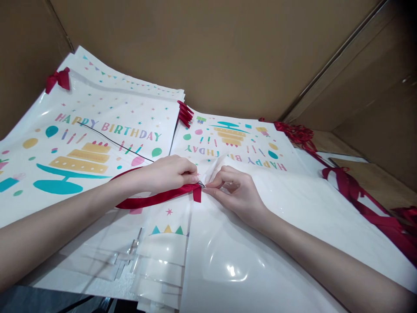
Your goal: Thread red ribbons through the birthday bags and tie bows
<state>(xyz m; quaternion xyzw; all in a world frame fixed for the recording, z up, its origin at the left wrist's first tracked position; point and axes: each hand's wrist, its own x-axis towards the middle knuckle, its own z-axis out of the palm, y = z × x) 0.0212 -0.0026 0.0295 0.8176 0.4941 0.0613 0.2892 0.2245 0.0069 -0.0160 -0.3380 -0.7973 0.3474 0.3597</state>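
Observation:
My left hand (174, 173) is closed in a pinch on a thin dark wire tool (114, 142), which runs back over the printed sheets to the left. The tool's narrow looped tip pokes out past my fingers. A red ribbon (153, 199) loops under my left hand, and its short end hangs beside the tip. My right hand (236, 189) pinches the edge of a blank white plastic sheet (247, 252) right at that tip. Exactly what lies between the right fingertips is partly hidden. Both hands are nearly touching.
Glossy white sheets printed "Happy Birthday" (130, 111) lie stacked at left, with a red bow (58, 80) on one corner. Another printed sheet (234, 143) lies upside down behind my right hand. Loose red ribbons (352, 187) trail along the right. Brown board walls (195, 48) enclose the back.

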